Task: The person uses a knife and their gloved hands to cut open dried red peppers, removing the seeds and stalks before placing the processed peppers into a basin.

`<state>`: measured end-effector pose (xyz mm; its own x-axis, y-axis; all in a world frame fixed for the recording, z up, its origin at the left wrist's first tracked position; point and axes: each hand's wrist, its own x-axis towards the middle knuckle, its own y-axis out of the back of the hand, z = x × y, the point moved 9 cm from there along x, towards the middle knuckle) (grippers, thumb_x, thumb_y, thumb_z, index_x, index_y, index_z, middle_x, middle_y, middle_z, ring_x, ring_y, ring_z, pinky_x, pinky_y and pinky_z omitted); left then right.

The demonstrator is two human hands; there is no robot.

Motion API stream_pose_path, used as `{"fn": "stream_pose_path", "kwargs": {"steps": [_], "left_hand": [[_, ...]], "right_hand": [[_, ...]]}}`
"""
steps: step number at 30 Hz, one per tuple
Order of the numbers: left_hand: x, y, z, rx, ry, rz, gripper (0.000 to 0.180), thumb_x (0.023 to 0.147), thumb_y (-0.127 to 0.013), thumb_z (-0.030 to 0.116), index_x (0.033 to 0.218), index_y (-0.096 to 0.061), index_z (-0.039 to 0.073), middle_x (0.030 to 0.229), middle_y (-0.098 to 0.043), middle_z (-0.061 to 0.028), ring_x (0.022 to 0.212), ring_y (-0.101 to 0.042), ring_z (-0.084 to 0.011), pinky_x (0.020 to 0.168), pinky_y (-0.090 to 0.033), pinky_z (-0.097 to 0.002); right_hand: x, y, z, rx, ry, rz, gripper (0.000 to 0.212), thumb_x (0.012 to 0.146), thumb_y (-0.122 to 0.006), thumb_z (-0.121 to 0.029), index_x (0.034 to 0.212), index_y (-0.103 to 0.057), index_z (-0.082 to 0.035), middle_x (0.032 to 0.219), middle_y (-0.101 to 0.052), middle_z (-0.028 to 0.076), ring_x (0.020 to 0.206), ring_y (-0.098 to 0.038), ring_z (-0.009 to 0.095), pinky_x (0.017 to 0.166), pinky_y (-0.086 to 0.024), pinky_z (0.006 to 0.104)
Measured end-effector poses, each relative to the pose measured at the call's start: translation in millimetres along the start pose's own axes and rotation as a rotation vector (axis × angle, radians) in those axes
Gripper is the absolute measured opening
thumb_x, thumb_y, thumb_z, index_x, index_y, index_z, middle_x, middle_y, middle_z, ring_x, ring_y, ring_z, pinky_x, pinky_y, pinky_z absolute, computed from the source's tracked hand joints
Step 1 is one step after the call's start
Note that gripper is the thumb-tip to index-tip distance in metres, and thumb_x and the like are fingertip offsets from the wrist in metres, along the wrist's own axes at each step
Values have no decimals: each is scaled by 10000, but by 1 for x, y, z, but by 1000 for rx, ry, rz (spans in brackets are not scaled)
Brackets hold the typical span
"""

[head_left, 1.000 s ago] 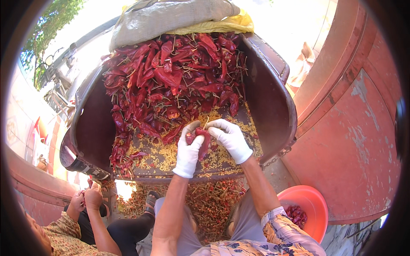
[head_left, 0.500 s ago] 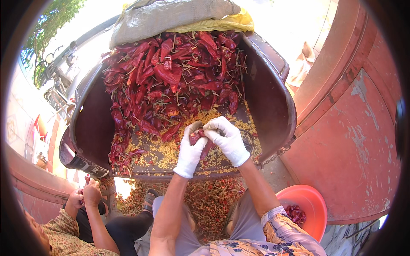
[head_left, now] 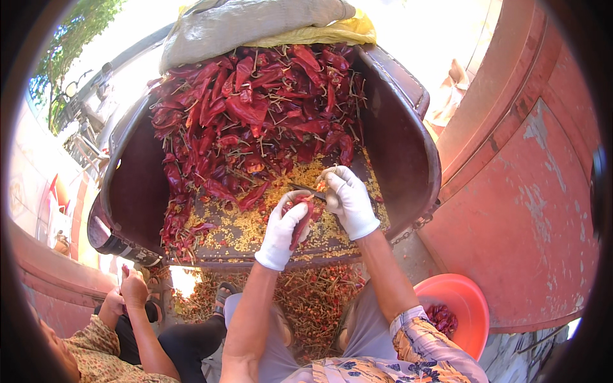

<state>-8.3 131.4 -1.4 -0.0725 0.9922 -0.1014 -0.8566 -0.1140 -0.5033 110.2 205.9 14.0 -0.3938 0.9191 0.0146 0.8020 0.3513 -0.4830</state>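
Note:
My left hand (head_left: 283,233), in a white glove, is closed around a dried red chili pepper (head_left: 301,225) whose top end points up between thumb and fingers. My right hand (head_left: 350,201), gloved too, pinches a pepper stem with a pale seedy core (head_left: 322,185) between thumb and forefinger. Dark scissors (head_left: 309,190) are also in it, their blades reaching left above the pepper; the palm hides most of their handles. Both hands are over the near part of a dark metal cart bed (head_left: 399,147). Beyond them is a heap of dried red chilies (head_left: 255,108), with yellow seeds (head_left: 239,230) scattered nearer.
A grey and yellow sack (head_left: 255,29) covers the heap's far end. An orange-red basin (head_left: 472,313) with red pepper pieces stands at my right. Stems and scraps (head_left: 313,300) litter the ground between my legs. At lower left another person's hands (head_left: 131,290) hold something red.
My hands have moved apart. The stem with its core has come away from the pepper in my right hand, and the scissor blades now show.

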Motion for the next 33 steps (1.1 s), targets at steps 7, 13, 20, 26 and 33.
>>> {"fn": "stream_pose_path", "kwargs": {"steps": [7, 13, 20, 26, 33], "left_hand": [[4, 44, 27, -127, -209, 214, 322, 843, -667, 54, 1144, -557, 18, 808, -604, -36, 623, -586, -122, 600, -510, -268], [-1, 30, 22, -308, -132, 213, 126, 955, -530, 171, 1044, -539, 82, 769, -589, -35, 562, -562, -135, 473, -516, -304], [8, 27, 13, -104, -160, 172, 182, 907, -617, 107, 1072, -546, 75, 725, -513, 7, 550, -475, -102, 480, -418, -268], [14, 37, 12, -267, -172, 229, 254, 926, -571, 106, 1158, -539, 7, 992, -651, -112, 863, -643, -197, 754, -589, -399], [25, 23, 8, -328, -100, 53, 329, 924, -612, 135, 1212, -532, -4, 1090, -645, -109, 981, -641, -209, 873, -530, -353]], "right_hand": [[-61, -55, -4, -765, -426, -684, 206, 884, -608, -259, 974, -672, -85, 763, -636, -5, 549, -534, 76, 511, -440, 235], [23, 25, -50, -1484, 198, 351, 369, 872, -570, -333, 1210, -619, -193, 1145, -605, 166, 1003, -614, 373, 855, -495, 457], [49, 44, -36, -1466, 143, 393, 220, 823, -617, -277, 990, -678, -147, 1069, -630, 142, 933, -624, 358, 838, -492, 446], [6, 23, -35, -851, 311, 340, 94, 797, -648, -93, 872, -643, -36, 744, -626, 57, 622, -588, 127, 584, -484, 295], [-21, -44, 11, -559, -192, -161, 129, 874, -621, -146, 972, -594, -65, 740, -599, 2, 565, -514, 48, 468, -408, 204]]}}
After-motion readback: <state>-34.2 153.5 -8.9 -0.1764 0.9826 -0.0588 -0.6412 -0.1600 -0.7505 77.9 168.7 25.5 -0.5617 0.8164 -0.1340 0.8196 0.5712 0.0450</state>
